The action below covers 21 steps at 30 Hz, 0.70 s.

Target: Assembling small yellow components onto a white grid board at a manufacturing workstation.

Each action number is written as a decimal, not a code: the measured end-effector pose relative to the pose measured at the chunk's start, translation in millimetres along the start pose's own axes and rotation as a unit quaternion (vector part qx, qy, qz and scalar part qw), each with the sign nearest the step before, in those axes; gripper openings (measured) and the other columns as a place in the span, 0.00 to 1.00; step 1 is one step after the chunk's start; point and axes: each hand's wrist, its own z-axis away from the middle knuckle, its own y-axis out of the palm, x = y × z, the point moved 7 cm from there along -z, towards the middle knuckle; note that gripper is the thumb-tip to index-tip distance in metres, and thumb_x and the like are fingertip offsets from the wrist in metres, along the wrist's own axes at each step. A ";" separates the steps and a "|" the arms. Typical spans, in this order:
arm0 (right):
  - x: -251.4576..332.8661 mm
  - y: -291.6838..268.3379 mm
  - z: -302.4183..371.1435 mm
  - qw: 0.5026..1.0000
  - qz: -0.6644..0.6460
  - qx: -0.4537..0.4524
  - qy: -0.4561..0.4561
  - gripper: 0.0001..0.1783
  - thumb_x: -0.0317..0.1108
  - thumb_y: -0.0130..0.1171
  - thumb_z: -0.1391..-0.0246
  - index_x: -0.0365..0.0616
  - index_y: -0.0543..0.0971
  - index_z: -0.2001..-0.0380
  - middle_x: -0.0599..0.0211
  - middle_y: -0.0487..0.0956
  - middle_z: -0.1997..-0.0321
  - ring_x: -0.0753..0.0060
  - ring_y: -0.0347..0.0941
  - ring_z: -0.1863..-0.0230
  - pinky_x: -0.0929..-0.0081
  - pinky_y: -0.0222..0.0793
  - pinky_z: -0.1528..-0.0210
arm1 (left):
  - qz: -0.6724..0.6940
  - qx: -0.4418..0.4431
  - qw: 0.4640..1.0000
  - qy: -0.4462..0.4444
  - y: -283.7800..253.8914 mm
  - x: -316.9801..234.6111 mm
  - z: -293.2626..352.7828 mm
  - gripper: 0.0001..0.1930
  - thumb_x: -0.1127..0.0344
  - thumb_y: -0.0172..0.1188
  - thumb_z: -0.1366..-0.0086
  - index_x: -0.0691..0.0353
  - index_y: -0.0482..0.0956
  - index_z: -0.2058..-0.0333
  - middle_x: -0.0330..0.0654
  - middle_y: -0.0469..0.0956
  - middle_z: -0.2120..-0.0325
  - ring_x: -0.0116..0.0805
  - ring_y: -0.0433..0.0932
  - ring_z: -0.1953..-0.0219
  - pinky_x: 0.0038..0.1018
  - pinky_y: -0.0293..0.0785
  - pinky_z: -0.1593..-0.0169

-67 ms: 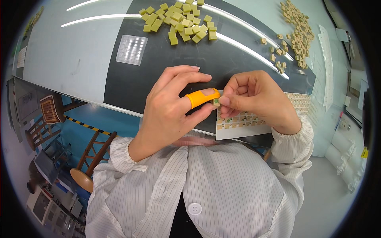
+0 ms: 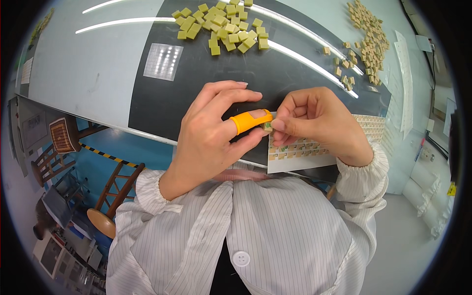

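Observation:
My left hand (image 2: 211, 128) pinches a small block (image 2: 267, 126) between thumb and index finger. The block is pale with a green patch on its face. A yellow finger sleeve (image 2: 242, 124) covers that index finger; the other fingers stretch out over the dark mat. My right hand (image 2: 314, 120) meets it from the right, thumb and index finger pressed together at the block's edge. Whatever lies in that pinch is too small or hidden to make out. Under the right hand is a white sheet (image 2: 314, 163) bearing rows of small tan-and-green pieces, partly covered by the hand.
On the dark mat (image 2: 206, 71) a heap of yellow-green blocks (image 2: 221, 24) lies at the far side, with a clear plastic sheet (image 2: 163, 61) left of it. Many tan blocks (image 2: 371, 42) spread at the far right. Wooden stools (image 2: 102, 222) stand below the table's left edge.

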 end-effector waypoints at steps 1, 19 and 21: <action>0.0 0.0 0.0 1.000 0.000 0.000 0.000 0.07 0.29 0.61 0.42 0.35 0.77 0.70 0.64 0.82 0.72 0.76 0.81 0.68 0.81 0.77 0.63 | 0.000 0.001 1.000 0.000 0.0 -0.1 -0.1 0.14 0.72 0.72 0.57 0.58 0.87 0.68 0.39 0.81 0.57 0.44 0.75 0.49 0.36 0.74 0.47; 0.7 5.8 -1.9 0.998 0.060 -0.031 -0.016 0.11 0.30 0.65 0.45 0.39 0.73 0.69 0.68 0.79 0.74 0.83 0.78 0.72 0.85 0.74 0.70 | -0.010 -0.004 1.000 0.004 -0.1 -1.2 0.2 0.14 0.71 0.73 0.56 0.58 0.87 0.67 0.39 0.81 0.58 0.44 0.75 0.49 0.36 0.74 0.48; 1.5 6.5 -0.8 0.997 0.063 -0.044 -0.028 0.11 0.30 0.66 0.45 0.39 0.72 0.70 0.70 0.79 0.74 0.84 0.76 0.73 0.86 0.72 0.72 | -0.012 -0.006 1.000 0.005 0.3 -1.1 0.7 0.13 0.71 0.72 0.56 0.58 0.87 0.67 0.39 0.81 0.58 0.44 0.75 0.49 0.36 0.74 0.48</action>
